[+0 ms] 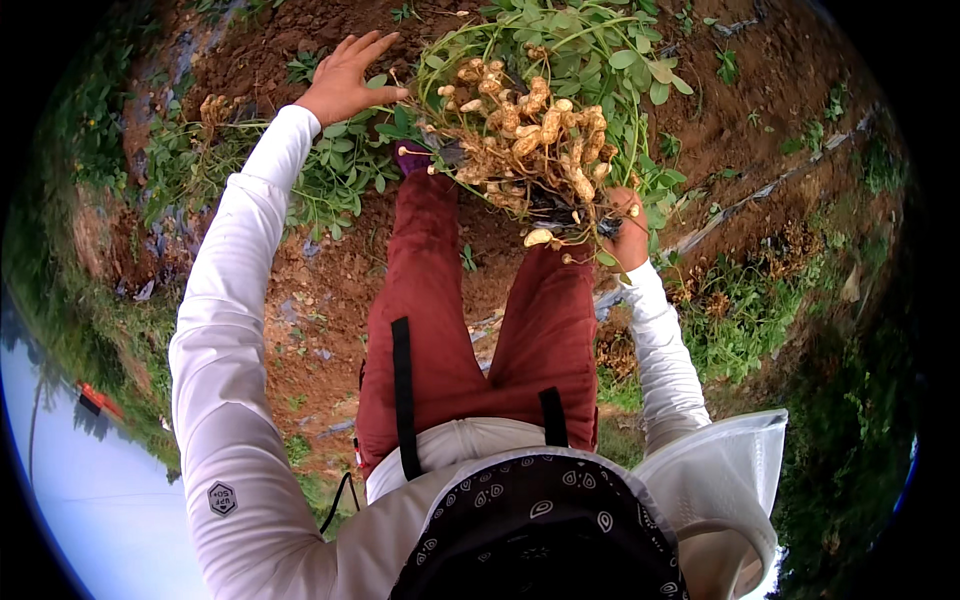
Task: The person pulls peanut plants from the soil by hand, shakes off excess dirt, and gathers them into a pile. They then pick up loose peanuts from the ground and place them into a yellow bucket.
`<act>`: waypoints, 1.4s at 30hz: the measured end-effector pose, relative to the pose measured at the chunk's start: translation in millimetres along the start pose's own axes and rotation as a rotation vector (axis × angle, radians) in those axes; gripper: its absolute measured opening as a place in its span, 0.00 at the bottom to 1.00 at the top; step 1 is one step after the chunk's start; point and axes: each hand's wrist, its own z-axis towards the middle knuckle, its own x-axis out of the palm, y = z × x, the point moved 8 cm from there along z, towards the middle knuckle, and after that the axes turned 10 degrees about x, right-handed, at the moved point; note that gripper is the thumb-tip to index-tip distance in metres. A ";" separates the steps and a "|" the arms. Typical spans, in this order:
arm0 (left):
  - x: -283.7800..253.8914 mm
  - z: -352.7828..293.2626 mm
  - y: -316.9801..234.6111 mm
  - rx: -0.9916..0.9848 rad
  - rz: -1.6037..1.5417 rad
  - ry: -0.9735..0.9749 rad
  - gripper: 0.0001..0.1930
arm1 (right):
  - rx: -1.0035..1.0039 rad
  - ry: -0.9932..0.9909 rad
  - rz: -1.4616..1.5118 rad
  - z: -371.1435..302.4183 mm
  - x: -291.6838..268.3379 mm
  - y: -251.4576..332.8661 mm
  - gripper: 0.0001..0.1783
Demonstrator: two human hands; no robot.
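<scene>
Patterned cloth [530, 525] nearest; right hand [630, 232] clasps peanut plant [550, 126], apparently upturned to bare pods [526, 143]; left hand [347, 82] splayed, empty.

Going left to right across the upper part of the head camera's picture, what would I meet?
Tan clump on the ground, open left hand, peanut pods, right hand holding the peanut plant, grey plastic strip.

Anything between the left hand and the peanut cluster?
Nothing solid visible. The open left hand is just left of the peanut cluster; only some green leaves fringe the gap near the thumb. Depth is hard to judge.
</scene>
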 end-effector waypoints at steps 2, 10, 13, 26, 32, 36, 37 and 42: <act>25.0 10.2 -39.1 0.047 -0.094 0.123 0.45 | 0.037 0.008 0.097 -3.4 -6.0 -8.0 0.30; 54.8 36.5 -91.3 -0.117 -0.899 0.355 0.44 | 0.346 0.211 0.198 -8.8 -25.2 -17.3 0.18; 64.8 33.5 -88.1 -0.243 -0.509 0.517 0.45 | 0.379 0.194 0.111 -14.3 -21.0 -19.7 0.16; 92.2 14.5 -99.4 0.070 -0.469 0.549 0.50 | 0.009 0.177 0.101 -15.2 -21.6 24.9 0.22; 101.1 -8.2 -114.0 0.106 -0.718 0.676 0.38 | -0.005 0.092 0.103 -12.0 -27.3 21.0 0.23; 55.0 0.8 -109.6 0.045 -0.422 0.423 0.28 | 0.004 0.195 -0.012 -19.4 -17.6 -5.1 0.24; 49.7 0.9 -102.7 0.155 -0.301 0.210 0.23 | 0.023 0.225 -0.039 -21.9 -12.2 -12.4 0.24; 40.0 -17.9 -44.3 0.079 -0.702 0.067 0.11 | 0.109 0.192 0.005 -25.3 -8.2 -22.6 0.22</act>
